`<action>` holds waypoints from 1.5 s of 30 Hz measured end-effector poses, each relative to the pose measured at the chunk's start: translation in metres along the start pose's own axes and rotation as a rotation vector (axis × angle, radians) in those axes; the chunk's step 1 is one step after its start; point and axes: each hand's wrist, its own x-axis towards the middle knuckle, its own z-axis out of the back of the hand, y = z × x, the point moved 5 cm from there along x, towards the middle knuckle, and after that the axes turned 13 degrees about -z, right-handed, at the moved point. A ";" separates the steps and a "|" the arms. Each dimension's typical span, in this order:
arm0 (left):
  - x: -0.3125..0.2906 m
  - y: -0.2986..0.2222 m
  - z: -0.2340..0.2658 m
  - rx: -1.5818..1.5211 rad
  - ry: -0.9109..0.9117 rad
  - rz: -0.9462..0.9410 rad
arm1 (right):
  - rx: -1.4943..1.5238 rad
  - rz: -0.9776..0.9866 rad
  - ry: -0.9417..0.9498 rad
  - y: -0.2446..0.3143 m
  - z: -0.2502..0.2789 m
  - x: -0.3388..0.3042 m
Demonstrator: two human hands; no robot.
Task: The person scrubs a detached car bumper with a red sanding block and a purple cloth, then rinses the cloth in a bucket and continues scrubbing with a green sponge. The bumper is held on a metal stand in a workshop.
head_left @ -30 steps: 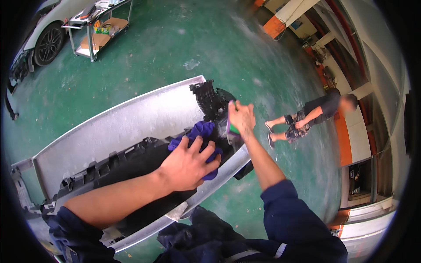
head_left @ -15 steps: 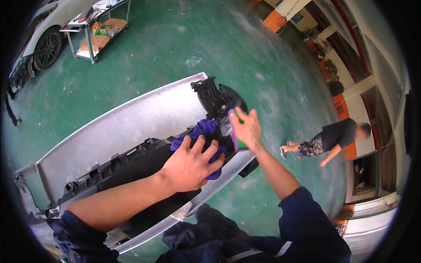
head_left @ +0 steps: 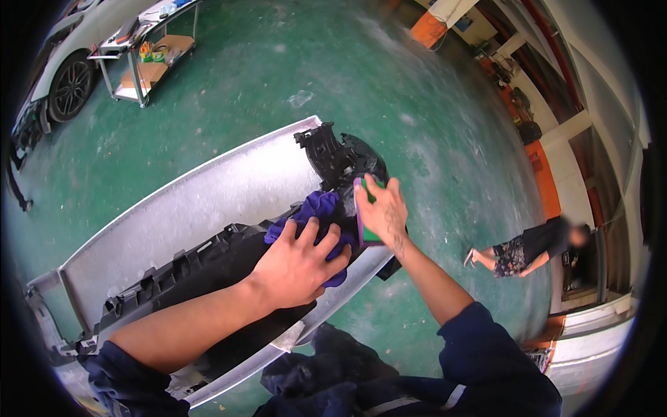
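A long black plastic car bumper [head_left: 229, 267] lies across a silver-white, tray-like stand. My left hand [head_left: 297, 263] rests on the bumper, its fingers curved over a bunched purple cloth [head_left: 318, 206] and pressing it down. In my right hand [head_left: 383, 215] is a green block with a purple layer [head_left: 372, 237], perhaps a sanding block. It is held against the bumper's far right end, just right of the cloth. My palm and fingers hide part of the block and the surface beneath it.
The pale stand [head_left: 201, 184] extends past the bumper on the far side. A wheeled cart [head_left: 142, 73] with boxes stands far left, beside a white car [head_left: 69, 87]. To the right, a person in dark clothes [head_left: 535, 247] is on the green floor [head_left: 445, 167].
My right hand has shifted slightly left and nearer, with the block still in it. My left hand stays on the cloth. The person at the right has moved nearer to me.
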 end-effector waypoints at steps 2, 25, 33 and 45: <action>0.001 0.001 0.000 -0.027 0.019 -0.002 | -0.003 -0.030 0.050 -0.003 -0.003 0.012; 0.008 0.000 0.007 -0.011 -0.007 -0.040 | -0.075 -0.136 -0.016 0.005 -0.006 0.064; 0.010 -0.003 0.003 0.001 -0.041 -0.053 | -0.017 -0.081 -0.001 -0.020 0.002 0.049; -0.001 0.000 0.001 0.020 -0.005 -0.021 | 0.054 0.197 0.014 -0.009 0.012 -0.027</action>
